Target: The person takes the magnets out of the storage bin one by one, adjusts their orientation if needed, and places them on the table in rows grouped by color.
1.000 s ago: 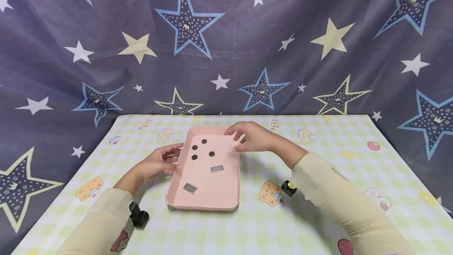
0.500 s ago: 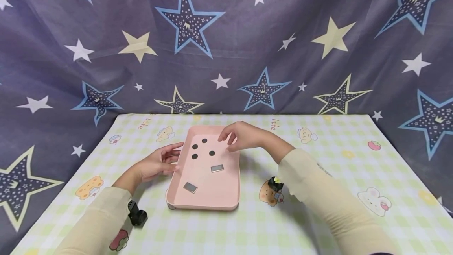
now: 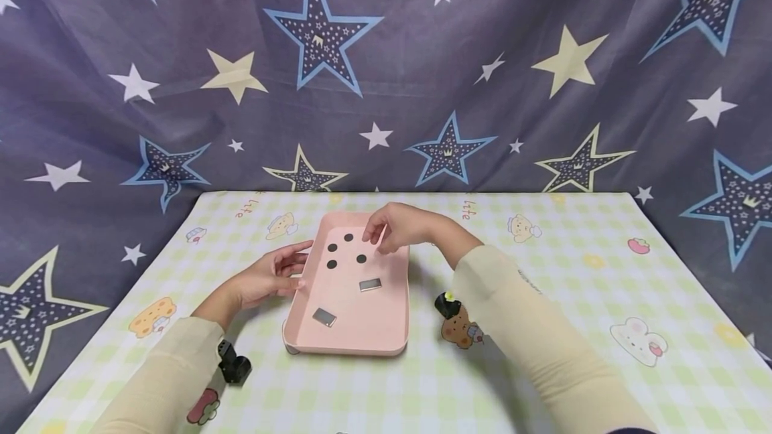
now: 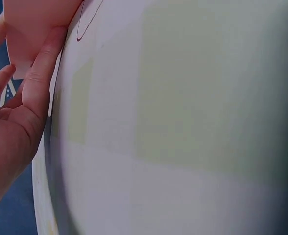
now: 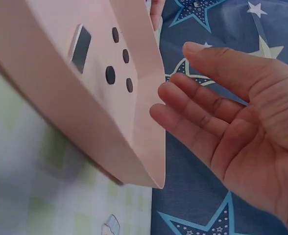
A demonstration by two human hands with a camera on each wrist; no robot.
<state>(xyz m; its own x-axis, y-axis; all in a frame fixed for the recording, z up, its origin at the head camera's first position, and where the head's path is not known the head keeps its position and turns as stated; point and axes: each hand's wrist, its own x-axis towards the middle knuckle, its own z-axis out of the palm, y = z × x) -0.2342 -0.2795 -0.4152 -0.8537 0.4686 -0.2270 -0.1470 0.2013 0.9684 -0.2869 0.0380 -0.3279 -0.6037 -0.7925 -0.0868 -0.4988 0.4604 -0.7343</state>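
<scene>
Shallow pink tray (image 3: 362, 330), smooth, rounded corners, flared walls, lies lengthwise on checked tablecloth (image 3: 579, 240). On tray's floor: four small black discs (image 3: 361, 259) clustered in far half; two grey, silver-edged rectangles (image 3: 370, 285) nearer person, apart, lying askew. Left hand (image 3: 264, 278), fingers spread, touches tray's left wall. Right hand (image 3: 405, 228), loosely bent fingers parted, empty, above tray's far right part.

The left hand (image 3: 265, 278) is held with its thumb apart from the fingers; the right hand (image 3: 405, 227) hovers, its fingers softly bent.
</scene>
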